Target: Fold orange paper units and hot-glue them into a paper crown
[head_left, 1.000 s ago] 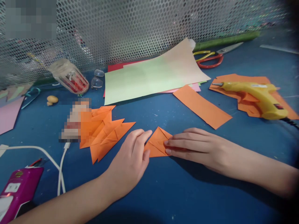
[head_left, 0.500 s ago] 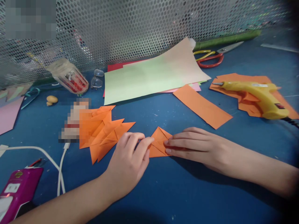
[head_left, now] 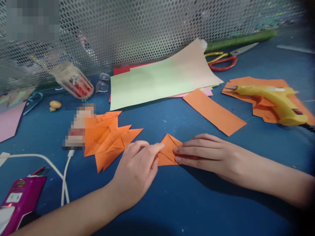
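A small folded orange paper piece (head_left: pixel 168 149) lies on the blue table (head_left: pixel 187 200) between my hands. My right hand (head_left: pixel 209 154) rests flat on its right half, fingers stretched out and pressed together. My left hand (head_left: pixel 137 170) lies on the piece's left edge, its index finger stretched along the fold and pressing it down, the other fingers loosely curled. To the left sits a pile of folded orange pointed pieces (head_left: pixel 112 141), close to my left hand but apart from it.
An orange paper strip (head_left: pixel 214 111) lies behind my right hand. A yellow glue gun (head_left: pixel 273 101) rests on orange scraps at right. Large paper sheets (head_left: pixel 159 78), scissors (head_left: pixel 221 60), a green roll (head_left: pixel 241 41), glasses (head_left: pixel 102 83), a white cable (head_left: pixel 64 177) and a magenta device (head_left: pixel 17 200) surround the spot. Perforated metal mesh (head_left: pixel 147 29) stands behind.
My left hand's fingers slid right onto the orange piece's left edge and the index finger stretched along the fold. My right hand stayed pressed in place.
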A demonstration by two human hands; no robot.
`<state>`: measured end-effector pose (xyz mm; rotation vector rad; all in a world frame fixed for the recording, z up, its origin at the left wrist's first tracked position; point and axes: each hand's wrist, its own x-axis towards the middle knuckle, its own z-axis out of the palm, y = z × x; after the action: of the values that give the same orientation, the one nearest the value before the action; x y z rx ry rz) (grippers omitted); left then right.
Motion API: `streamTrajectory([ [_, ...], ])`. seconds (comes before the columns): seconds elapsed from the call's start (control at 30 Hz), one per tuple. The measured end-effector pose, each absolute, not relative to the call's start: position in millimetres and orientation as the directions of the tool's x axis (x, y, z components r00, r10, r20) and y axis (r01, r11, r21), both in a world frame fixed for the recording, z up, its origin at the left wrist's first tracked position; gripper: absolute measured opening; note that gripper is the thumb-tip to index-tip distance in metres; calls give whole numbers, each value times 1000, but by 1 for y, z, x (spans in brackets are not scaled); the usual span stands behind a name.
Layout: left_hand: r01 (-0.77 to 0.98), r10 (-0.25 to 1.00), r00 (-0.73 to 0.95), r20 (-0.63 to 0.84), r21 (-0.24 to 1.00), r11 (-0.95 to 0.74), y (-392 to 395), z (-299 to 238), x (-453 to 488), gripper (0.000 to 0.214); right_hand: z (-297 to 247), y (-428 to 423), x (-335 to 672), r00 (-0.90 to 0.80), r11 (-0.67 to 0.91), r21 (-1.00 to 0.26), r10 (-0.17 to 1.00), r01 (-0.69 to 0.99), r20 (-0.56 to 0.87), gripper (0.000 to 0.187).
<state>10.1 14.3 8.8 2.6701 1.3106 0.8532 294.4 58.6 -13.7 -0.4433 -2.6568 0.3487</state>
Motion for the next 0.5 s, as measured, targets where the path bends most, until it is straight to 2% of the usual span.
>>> streamTrajectory([
  [0.2, 744, 774, 464, 431, 286, -605, 16, 9, 11, 28, -16, 58, 296, -863, 914, -313, 363, 257, 352, 53],
  [0.5, 761, 784, 465, 411, 268, -591, 17, 8, 11, 23, -15, 61, 294, -881, 904, -383, 328, 188, 341, 50],
])
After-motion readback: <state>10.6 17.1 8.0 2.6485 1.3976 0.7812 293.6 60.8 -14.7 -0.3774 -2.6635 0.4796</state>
